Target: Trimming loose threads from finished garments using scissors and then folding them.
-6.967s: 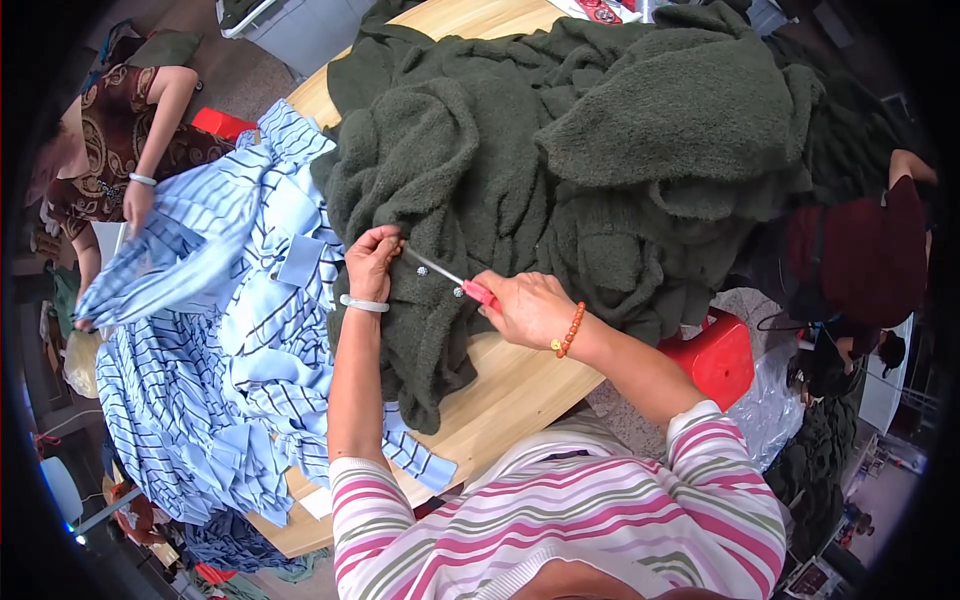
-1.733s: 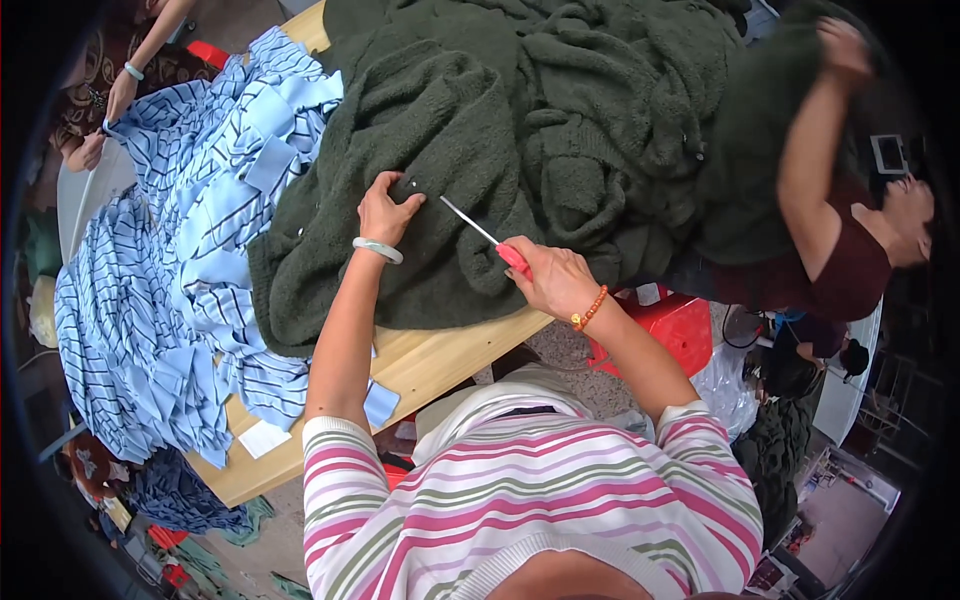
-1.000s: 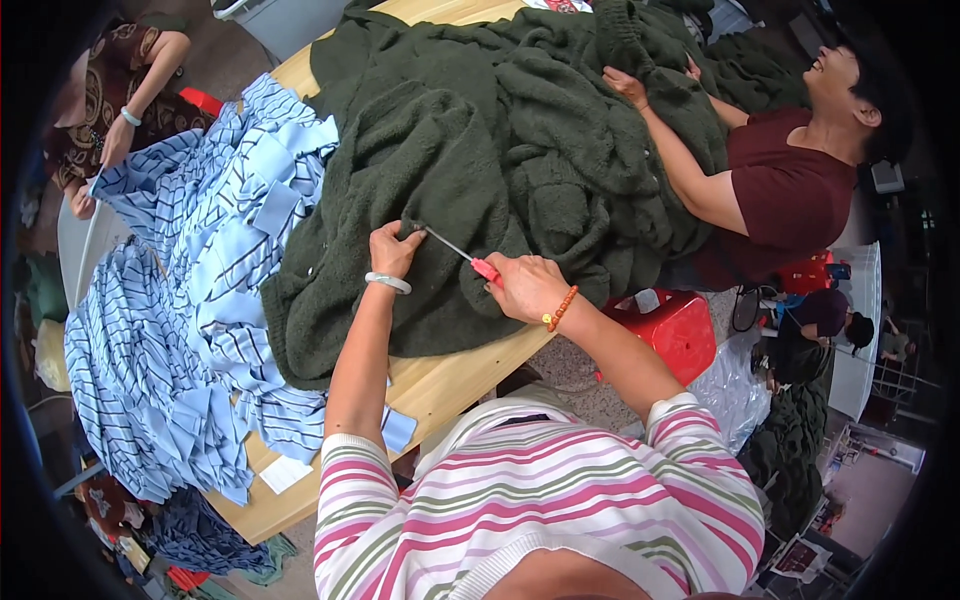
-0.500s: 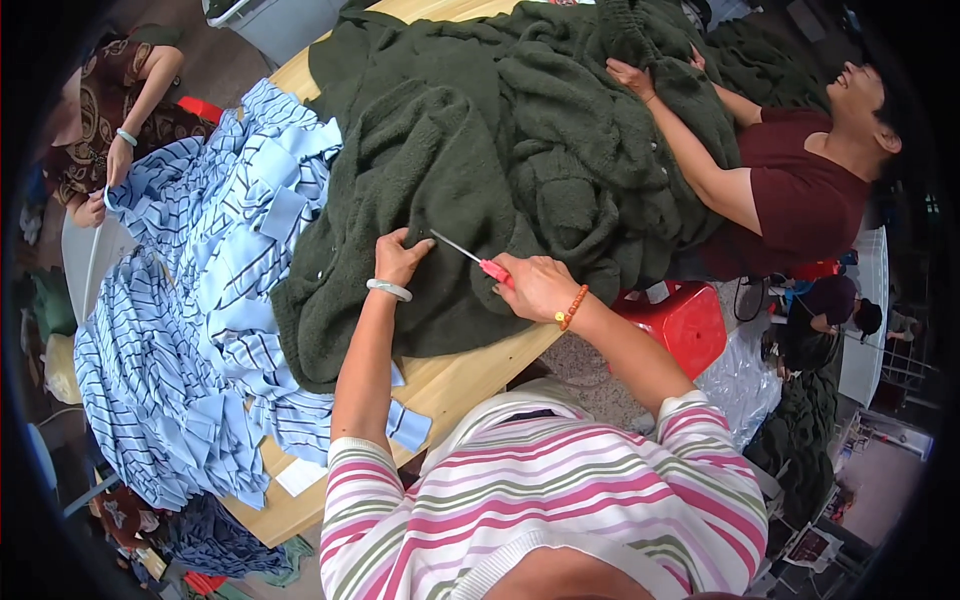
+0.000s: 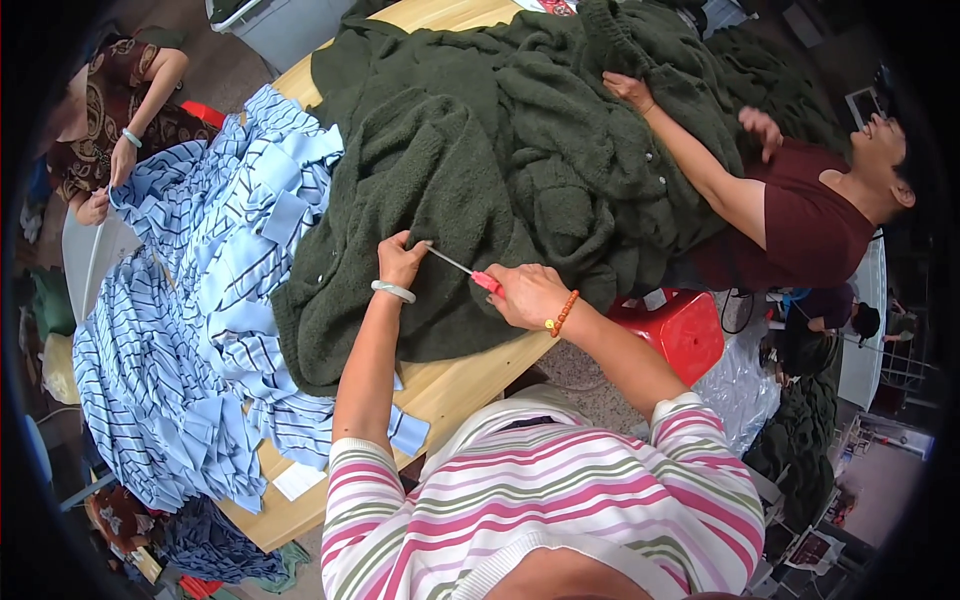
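Observation:
A fuzzy dark green knitted garment [image 5: 445,180] lies before me on the wooden table, in a heap of similar dark green knitwear. My left hand [image 5: 401,262] pinches a bit of its cloth between thumb and fingers. My right hand [image 5: 533,297] is wrapped round the red handle of a tool with a thin metal shaft [image 5: 450,260]. The shaft points left, and its tip meets the fabric at my left fingertips. Whether that tip is hooked is too small to make out.
Blue striped knitwear [image 5: 240,240] is piled at the left, where another person's hands [image 5: 110,185] hold part of it. A co-worker in dark red [image 5: 815,215] stands at the right, one hand [image 5: 628,90] on the green heap. The wooden table [image 5: 480,370] edge runs near me, beside a red stool [image 5: 680,335].
My right hand and the tool have shifted slightly left, bringing the tip closer against my left fingers. The co-worker at the right has leaned away and lifted one hand off the green knitwear.

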A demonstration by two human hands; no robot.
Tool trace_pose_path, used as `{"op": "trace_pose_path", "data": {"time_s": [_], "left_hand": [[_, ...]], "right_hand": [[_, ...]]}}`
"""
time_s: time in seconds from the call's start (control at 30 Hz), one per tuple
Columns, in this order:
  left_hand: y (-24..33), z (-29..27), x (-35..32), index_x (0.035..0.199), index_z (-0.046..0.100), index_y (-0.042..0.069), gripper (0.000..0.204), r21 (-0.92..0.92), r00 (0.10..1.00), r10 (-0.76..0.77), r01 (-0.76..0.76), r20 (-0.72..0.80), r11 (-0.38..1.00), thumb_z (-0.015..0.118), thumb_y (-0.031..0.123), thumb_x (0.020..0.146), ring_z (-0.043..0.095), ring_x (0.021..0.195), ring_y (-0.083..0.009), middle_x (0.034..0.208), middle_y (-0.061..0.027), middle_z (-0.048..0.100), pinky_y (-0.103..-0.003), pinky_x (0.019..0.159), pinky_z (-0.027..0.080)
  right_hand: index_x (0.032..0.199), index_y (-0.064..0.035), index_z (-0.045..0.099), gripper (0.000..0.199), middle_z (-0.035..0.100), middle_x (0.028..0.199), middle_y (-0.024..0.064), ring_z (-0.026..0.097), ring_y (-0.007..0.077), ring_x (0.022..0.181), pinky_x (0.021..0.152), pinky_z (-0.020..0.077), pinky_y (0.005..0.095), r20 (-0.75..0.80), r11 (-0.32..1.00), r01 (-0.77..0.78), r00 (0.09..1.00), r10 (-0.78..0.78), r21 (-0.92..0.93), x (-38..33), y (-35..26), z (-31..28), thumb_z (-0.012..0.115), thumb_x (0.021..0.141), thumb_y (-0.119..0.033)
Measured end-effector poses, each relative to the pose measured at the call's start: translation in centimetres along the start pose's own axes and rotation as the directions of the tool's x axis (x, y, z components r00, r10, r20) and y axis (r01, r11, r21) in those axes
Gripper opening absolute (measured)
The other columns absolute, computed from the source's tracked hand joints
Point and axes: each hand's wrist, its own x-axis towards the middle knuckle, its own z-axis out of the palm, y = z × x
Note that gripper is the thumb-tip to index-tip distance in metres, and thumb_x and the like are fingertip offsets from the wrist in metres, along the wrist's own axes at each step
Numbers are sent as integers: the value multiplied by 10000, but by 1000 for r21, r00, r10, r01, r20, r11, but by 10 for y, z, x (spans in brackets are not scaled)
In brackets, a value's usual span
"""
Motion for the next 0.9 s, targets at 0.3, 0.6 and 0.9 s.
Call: {"op": "trace_pose_path", "data": {"time_s": [0.3,0.6,0.9], "left_hand": [[-10,-3,0,709,636,-25,134,-111,997,-79,77,-9,991,732,61,748,431,579,-39,633,64,536,-248,503,369],[5,-5,-8,844,675,-54,136,-51,997,-71,73,29,996,717,47,763,560,653,-65,760,-5,663,-241,599,472],[-7,-15,-7,937,663,-43,243,-84,993,-52,61,109,995,753,88,754,575,727,-74,848,-19,670,-231,674,473]], "right_hand": [[997,-52,563,242,658,862,207,638,382,866,762,487,476,62,999,24,998,-26,25,1,1,0,576,847,-242],[1010,-60,574,244,664,891,193,637,364,906,775,490,459,13,999,-32,999,33,-18,3,-6,3,585,845,-239],[1122,-110,555,315,661,877,193,626,392,887,799,480,469,15,996,-46,999,45,79,-2,5,5,594,852,-268]]}}
